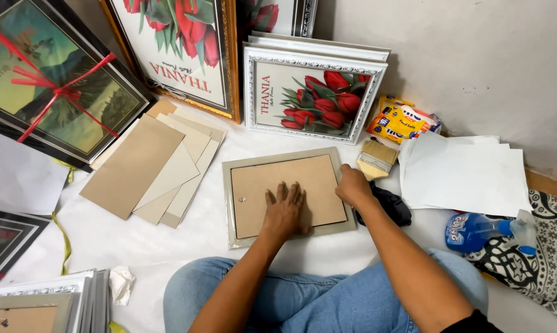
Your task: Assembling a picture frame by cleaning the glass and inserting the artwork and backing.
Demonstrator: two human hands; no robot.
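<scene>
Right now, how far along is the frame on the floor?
Done: the brown backing board sits inside the face-down grey frame. In hand: the left hand presses flat on the board, and the right hand grips the frame's right edge. Left: no fasteners or tape visible on the board's edges; the paintbrush and spray bottle lie untouched.

Left of frame: I see the cardboard sheets (pixel 152 166) near, narrow white floor between.
Right edge: brush (pixel 377 159) and black cloth (pixel 386 206) stand close.
Behind: tulip picture (pixel 312 95) blocks.
</scene>
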